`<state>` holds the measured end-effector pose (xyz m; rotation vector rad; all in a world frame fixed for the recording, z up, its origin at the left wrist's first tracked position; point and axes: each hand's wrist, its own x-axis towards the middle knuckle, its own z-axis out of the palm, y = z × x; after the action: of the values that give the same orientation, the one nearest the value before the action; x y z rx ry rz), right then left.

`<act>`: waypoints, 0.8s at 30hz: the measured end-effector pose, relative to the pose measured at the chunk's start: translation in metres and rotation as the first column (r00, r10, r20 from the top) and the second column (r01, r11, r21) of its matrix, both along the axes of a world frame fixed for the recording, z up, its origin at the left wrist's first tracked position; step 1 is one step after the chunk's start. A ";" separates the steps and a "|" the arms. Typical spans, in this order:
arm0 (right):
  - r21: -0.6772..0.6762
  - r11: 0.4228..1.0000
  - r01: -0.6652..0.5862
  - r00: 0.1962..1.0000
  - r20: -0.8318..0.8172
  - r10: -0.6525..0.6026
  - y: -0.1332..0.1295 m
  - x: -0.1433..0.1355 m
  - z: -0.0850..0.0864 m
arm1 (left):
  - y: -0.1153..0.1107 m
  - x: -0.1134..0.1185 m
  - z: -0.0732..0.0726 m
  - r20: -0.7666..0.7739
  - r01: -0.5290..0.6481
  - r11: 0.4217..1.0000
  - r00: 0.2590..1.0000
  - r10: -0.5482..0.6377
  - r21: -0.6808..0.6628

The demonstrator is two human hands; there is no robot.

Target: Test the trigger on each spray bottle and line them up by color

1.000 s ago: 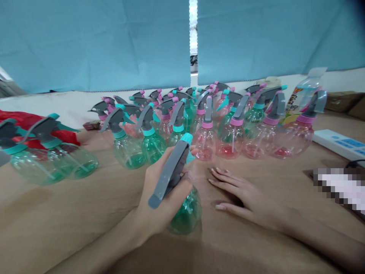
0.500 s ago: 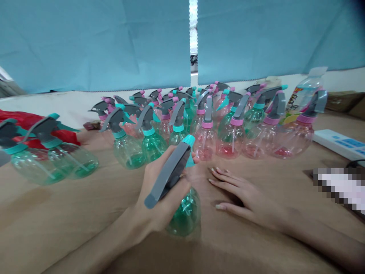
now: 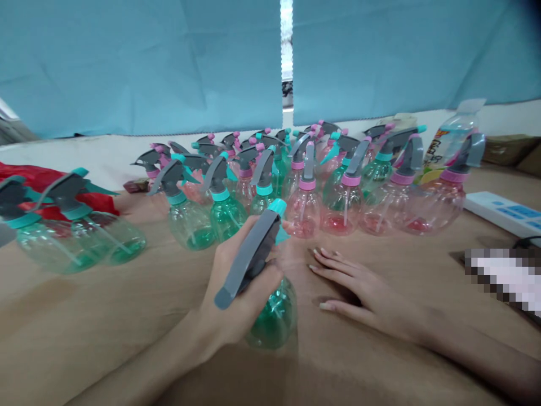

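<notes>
In the head view a green, clear-walled spray bottle (image 3: pixel 276 321) with a grey and turquoise trigger head stands on the table (image 3: pixel 346 361) in front of me. My left hand (image 3: pixel 234 287) is wrapped round its neck and trigger, and hides much of the collar. To the right of it, my right hand (image 3: pixel 355 282) lies flat on the tabletop with its fingers spread, apart from the bottle and holding nothing. Just beyond my hands are a green spray bottle (image 3: pixel 228 217) and a pink spray bottle (image 3: pixel 303 211).
Several more pink and green spray bottles crowd the back of the table. Two green ones (image 3: pixel 112 237) stand at the left by a red plastic bag (image 3: pixel 99 202). A drink bottle (image 3: pixel 454 132), a white power strip (image 3: pixel 502 214) and a pixelated object (image 3: pixel 507 282) are at the right.
The spray bottle's head has tipped very slightly left in my left hand. My right hand stays where it was.
</notes>
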<state>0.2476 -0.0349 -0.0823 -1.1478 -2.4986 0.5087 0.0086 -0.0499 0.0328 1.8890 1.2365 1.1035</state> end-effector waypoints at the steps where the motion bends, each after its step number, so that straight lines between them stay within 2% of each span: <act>1: -0.002 1.000 0.001 1.000 -0.005 -0.001 0.000 0.000 0.000 | 0.000 0.001 -0.001 -0.003 -0.019 1.000 1.000 0.019 -0.008; 4: 0.001 1.000 0.000 1.000 -0.006 0.000 0.000 0.000 0.000 | -0.001 0.002 -0.002 -0.015 -0.058 0.998 0.998 0.058 0.026; 8: 0.011 1.000 -0.007 1.000 -0.012 0.007 0.000 0.000 -0.002 | -0.001 0.003 -0.001 -0.043 -0.053 0.997 0.998 0.055 0.051; 20: 0.007 1.000 -0.005 1.000 0.005 0.005 0.000 0.000 0.001 | -0.004 0.004 0.002 -0.060 -0.062 0.998 0.996 0.063 0.014; 24: 0.016 1.000 -0.005 1.000 0.003 0.005 0.000 0.000 0.000 | -0.004 0.004 0.000 -0.053 -0.057 0.998 0.997 0.059 0.039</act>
<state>0.2476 -0.0348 -0.0823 -1.1380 -2.5043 0.4872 0.0125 -0.0535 0.0327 1.9338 1.3162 1.1199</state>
